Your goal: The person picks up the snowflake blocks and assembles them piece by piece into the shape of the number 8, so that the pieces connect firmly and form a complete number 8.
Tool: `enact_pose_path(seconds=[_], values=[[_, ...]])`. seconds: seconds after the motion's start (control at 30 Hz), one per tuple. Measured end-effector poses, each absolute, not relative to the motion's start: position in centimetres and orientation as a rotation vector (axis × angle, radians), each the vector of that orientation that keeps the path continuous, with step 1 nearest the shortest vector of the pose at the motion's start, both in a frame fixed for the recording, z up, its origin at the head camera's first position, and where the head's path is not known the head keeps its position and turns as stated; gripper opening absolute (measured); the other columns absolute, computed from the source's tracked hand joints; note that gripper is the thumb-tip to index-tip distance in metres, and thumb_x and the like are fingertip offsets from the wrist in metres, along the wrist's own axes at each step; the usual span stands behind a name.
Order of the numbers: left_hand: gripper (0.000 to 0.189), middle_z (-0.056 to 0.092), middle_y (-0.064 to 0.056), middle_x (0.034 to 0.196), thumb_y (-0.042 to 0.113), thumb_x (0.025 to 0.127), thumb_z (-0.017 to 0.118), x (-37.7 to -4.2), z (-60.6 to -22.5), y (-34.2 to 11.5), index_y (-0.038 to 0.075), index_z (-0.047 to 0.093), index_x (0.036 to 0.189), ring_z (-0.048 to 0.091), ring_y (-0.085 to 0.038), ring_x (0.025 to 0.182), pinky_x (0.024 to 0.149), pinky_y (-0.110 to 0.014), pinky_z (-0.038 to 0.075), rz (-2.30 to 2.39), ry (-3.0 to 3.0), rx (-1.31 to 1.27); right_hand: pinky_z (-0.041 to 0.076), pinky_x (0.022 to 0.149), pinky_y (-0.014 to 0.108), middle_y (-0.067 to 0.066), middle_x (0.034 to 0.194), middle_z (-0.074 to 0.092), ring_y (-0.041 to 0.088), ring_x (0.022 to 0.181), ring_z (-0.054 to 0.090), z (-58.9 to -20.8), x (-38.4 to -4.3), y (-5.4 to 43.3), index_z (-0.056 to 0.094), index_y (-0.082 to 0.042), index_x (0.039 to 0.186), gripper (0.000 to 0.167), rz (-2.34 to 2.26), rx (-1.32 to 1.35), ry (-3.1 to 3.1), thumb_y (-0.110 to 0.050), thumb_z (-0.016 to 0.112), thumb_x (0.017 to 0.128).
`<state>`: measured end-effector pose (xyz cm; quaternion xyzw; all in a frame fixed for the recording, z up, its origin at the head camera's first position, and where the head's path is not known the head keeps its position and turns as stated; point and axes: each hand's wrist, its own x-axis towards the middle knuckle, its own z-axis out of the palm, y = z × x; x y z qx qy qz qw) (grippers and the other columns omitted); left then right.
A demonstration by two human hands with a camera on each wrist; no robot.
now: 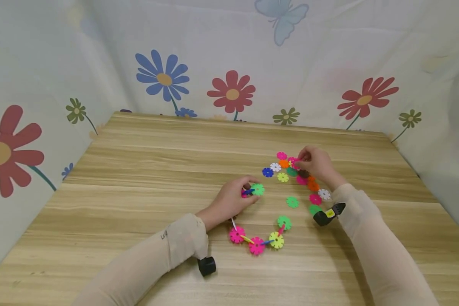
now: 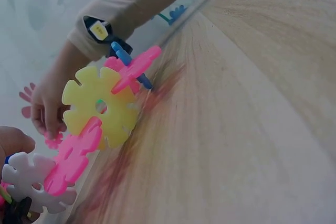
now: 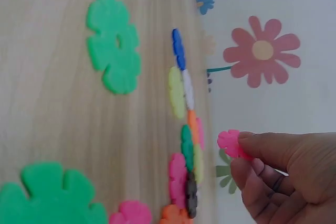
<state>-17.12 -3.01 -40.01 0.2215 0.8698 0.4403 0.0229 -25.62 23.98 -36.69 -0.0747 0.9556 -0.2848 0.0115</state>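
My left hand (image 1: 229,199) holds one end of a chain of slotted plastic flower discs. A light green disc (image 1: 258,189) and a blue one show at its fingertips. The chain curves down over the table through a pink disc (image 1: 256,246) and a yellow disc (image 1: 276,240) to a green disc (image 1: 284,222). The left wrist view has a yellow disc (image 2: 113,124) and a white disc (image 2: 26,177) of it close up. Above the loose pieces, my right hand (image 1: 317,163) pinches a pink disc (image 3: 229,142) between thumb and finger.
Loose discs lie at the right of the wooden table (image 1: 137,170), among them a blue disc (image 1: 267,172), a white disc (image 1: 324,194) and a lone green disc (image 1: 292,202). A flower-printed cloth (image 1: 199,46) hangs behind and beside the table.
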Motion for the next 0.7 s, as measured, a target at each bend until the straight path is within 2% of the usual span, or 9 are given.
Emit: enact_pose_path(seconds=[0.13, 0.37, 0.57, 0.7], values=[[0.036, 0.068, -0.008, 0.104, 0.02, 0.088, 0.07, -17.3, -40.2, -3.1, 0.014, 0.061, 0.122, 0.062, -0.019, 0.092, 0.077, -0.03, 0.05, 1.367, 2.703, 0.691, 0.052, 0.062, 0.025, 0.02, 0.092, 0.063, 0.024, 0.072, 0.06, -36.0, -24.6, 23.8, 0.059, 0.004, 0.105, 0.019, -1.009, -0.282, 2.999, -0.009, 0.064, 0.092], [0.035, 0.068, -0.007, 0.103, 0.02, 0.088, 0.07, -17.4, -40.2, -3.2, 0.013, 0.061, 0.122, 0.061, -0.018, 0.09, 0.075, -0.029, 0.05, 1.377, 2.705, 0.69, 0.058, 0.065, 0.03, 0.023, 0.092, 0.065, 0.029, 0.072, 0.067, -34.9, -22.5, 23.0, 0.06, 0.004, 0.105, 0.018, -1.187, -0.382, 2.996, -0.01, 0.061, 0.094], [0.035, 0.067, -0.007, 0.102, 0.02, 0.088, 0.07, -17.4, -40.2, -3.1, 0.014, 0.061, 0.122, 0.06, -0.017, 0.088, 0.074, -0.029, 0.049, 1.381, 2.701, 0.669, 0.055, 0.056, 0.025, 0.02, 0.082, 0.065, 0.022, 0.062, 0.062, -34.7, -20.2, 21.9, 0.059, 0.002, 0.097, 0.013, -1.258, -0.568, 3.046, -0.01, 0.063, 0.092], [0.035, 0.067, -0.007, 0.101, 0.02, 0.088, 0.07, -17.4, -40.3, -3.1, 0.013, 0.061, 0.122, 0.059, -0.016, 0.086, 0.073, -0.028, 0.048, 1.379, 2.705, 0.66, 0.055, 0.055, 0.028, 0.017, 0.082, 0.066, 0.027, 0.064, 0.063, -34.9, -18.7, 20.9, 0.059, 0.002, 0.101, 0.013, -1.239, -0.655, 3.073, -0.007, 0.063, 0.092]])
